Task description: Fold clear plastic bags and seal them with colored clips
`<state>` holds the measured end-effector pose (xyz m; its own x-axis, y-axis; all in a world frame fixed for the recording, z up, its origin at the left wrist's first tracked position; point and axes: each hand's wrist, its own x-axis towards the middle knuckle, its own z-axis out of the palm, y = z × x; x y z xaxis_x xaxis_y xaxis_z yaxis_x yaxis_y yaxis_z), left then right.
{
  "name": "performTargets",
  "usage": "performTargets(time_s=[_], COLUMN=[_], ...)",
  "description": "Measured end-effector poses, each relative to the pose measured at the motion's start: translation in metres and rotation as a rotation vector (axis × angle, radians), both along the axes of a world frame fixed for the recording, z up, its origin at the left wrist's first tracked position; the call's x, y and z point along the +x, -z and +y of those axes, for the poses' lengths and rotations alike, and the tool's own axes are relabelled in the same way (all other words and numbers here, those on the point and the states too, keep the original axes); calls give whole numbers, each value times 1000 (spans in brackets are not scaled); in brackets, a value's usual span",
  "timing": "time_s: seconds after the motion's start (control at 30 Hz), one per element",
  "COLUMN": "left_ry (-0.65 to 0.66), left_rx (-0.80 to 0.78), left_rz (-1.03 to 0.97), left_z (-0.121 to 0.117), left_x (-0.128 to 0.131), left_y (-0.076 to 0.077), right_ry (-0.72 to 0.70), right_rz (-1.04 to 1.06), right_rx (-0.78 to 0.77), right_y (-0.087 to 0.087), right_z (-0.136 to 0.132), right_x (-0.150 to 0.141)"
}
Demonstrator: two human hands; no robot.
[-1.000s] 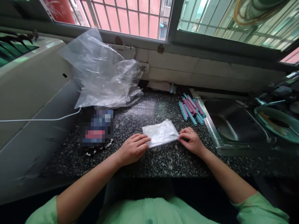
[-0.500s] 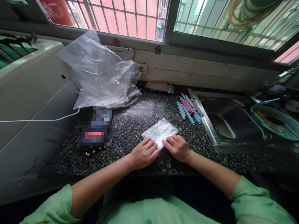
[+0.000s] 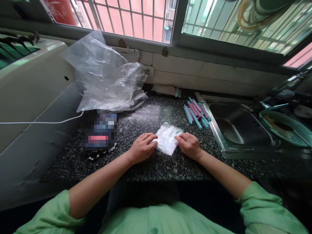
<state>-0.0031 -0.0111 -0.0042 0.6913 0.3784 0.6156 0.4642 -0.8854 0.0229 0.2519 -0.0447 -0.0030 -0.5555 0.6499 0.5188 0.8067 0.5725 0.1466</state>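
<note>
A folded clear plastic bag point(image 3: 167, 139), whitish and crinkled, lies on the speckled dark countertop point(image 3: 156, 170) in front of me. My left hand point(image 3: 143, 148) pinches its left edge, fingers curled over the thumb. On the opposite side, my right hand point(image 3: 189, 146) grips the right edge between thumb and fingers. Both hands rest low, close to the counter. Beyond my right hand is a loose pile of pink and blue bag-sealing clips point(image 3: 196, 112).
Large clear plastic bags point(image 3: 107, 81) are heaped at the back left, beside a white appliance point(image 3: 36, 87). A blurred-out object point(image 3: 101, 131) with a beaded strap lies to the left, near a white cable point(image 3: 48, 123). The metal sink point(image 3: 239, 125) and a green basket point(image 3: 287, 126) are at right.
My hands have moved apart, from the bag's near corner to its left and right sides. The bag now looks narrower and sits turned between them.
</note>
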Motion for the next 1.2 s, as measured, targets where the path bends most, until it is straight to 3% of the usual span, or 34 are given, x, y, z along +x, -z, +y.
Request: performTargets(time_s=[0.1,0.2,0.37,0.67,0.8,1.07,1.13,1.2], left_ry=[86,135,176,-149,-223,-321,-331,-311], left_rx=[8,-8,-224,-897,-1046,-995,-841,-554], left_rz=[33,77,14,-249,-283,-204,-218,-238], left_z=[-7,-12,-14,8,22,35,34,31], left_x=[2,7,15,33,45,54,52,49], left_y=[-1,0,1,-14,-14,-10,-10,-11], right_ry=[66,7,-82,35,156,338,369,388], right_rz=[-54,-67,-27,384,530,432,377,342], right_rx=[16,34,-67,-421,-529,-489,-475,-471], right_y=[-1,-1,1,2,-1,-2,-3,-4], right_z=[3,2,-7,-6,-5,-5,-5,-5], right_x=[3,3,4,7,4,-5,-6,-7])
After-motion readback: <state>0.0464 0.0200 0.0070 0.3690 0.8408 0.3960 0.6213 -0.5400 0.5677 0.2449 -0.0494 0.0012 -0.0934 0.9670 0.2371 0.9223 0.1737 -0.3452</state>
